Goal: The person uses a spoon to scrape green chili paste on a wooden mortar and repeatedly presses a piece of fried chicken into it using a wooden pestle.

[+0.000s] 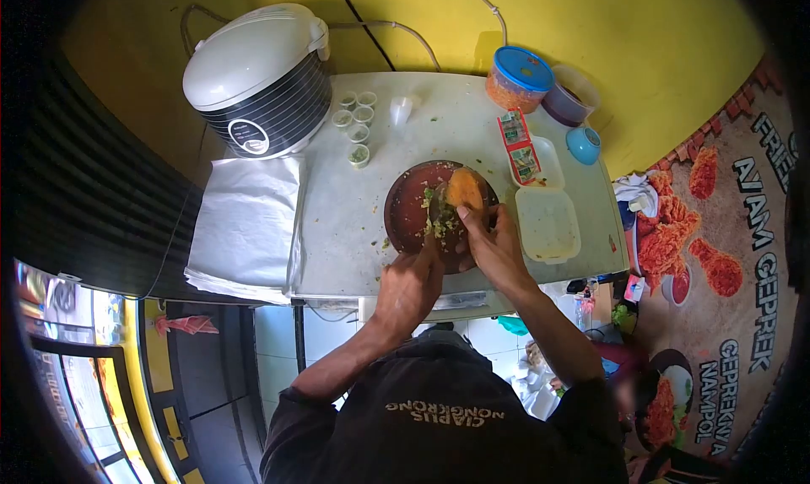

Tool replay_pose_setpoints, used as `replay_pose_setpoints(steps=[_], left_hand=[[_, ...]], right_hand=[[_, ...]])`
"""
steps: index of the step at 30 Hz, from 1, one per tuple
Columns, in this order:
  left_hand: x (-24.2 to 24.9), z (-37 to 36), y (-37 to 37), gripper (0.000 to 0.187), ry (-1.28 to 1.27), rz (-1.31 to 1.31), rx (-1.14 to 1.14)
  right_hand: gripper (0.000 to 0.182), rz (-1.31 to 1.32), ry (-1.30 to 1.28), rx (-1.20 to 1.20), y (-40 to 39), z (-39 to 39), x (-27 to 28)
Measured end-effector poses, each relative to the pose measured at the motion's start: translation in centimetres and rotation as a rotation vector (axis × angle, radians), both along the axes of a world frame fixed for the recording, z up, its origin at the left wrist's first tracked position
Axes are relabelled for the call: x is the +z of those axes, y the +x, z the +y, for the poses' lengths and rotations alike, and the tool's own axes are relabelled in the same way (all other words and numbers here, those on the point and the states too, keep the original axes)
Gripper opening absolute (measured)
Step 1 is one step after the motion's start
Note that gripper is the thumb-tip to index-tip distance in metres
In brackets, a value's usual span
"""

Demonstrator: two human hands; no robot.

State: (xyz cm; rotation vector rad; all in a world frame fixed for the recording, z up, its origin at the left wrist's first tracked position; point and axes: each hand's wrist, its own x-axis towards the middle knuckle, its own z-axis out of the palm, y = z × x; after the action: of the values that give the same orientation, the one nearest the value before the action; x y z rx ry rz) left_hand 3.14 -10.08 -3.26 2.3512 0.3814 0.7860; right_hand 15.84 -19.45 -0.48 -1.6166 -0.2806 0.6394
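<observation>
A round reddish-brown mortar dish (409, 201) sits near the front of the table, with chopped green and pale bits (447, 227) in it. My left hand (409, 286) is closed at its front edge, on a utensil whose shape is mostly hidden by the fingers. My right hand (494, 243) is at the dish's right side, its fingers bent around a dark rounded object that I cannot make out, close to an orange-brown piece (464, 189). Crumbs lie on the table around the dish.
A rice cooker (253, 79) and stacked white paper (245, 222) are at left. Small cups (359, 134) stand behind the dish. An open white box (548, 222), red sachets (519, 146), a blue-lidded tub (519, 79), a dark-filled container (569, 96) and a blue bowl (583, 145) are at right.
</observation>
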Motion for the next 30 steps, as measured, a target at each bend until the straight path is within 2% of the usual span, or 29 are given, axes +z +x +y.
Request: replay_pose_setpoints(steps=[4, 6, 7, 9, 13, 18, 22, 27, 30], left_hand=[[0.1, -0.4, -0.1, 0.04, 0.047, -0.076, 0.003], [-0.2, -0.5, -0.2, 0.042, 0.018, 0.002, 0.024], [-0.1, -0.5, -0.3, 0.042, 0.016, 0.002, 0.026], [0.2, -0.4, -0.5, 0.038, 0.017, 0.016, 0.051], [-0.6, -0.6, -0.3, 0.04, 0.045, -0.039, -0.002], [0.5, 0.6, -0.8, 0.043, 0.041, -0.065, 0.046], [0.3, 1.3, -1.2, 0.045, 0.093, -0.107, -0.055], [-0.9, 1.8, -1.2, 0.05, 0.193, -0.034, -0.174], [-0.8, 2.5, -0.9, 0.049, 0.229, -0.006, -0.163]], right_hand=[[0.045, 0.109, 0.078, -0.03, 0.0, 0.3, 0.0], [0.043, 0.313, 0.149, -0.006, 0.4, -0.1, -0.6], [0.043, 0.313, 0.147, -0.004, 0.5, -0.2, -0.6], [0.04, 0.532, 0.347, 0.029, 0.6, -0.3, -0.5], [0.037, 0.737, 0.359, -0.034, 0.8, -0.6, -0.1], [0.035, 0.96, 0.532, 0.154, 2.5, -2.0, -1.5], [0.037, 0.98, 0.502, 0.213, 3.1, -2.9, -1.9], [0.037, 0.914, 0.365, 0.287, 2.7, -3.5, -0.4], [0.038, 0.89, 0.352, 0.291, 2.6, -3.9, -0.1]])
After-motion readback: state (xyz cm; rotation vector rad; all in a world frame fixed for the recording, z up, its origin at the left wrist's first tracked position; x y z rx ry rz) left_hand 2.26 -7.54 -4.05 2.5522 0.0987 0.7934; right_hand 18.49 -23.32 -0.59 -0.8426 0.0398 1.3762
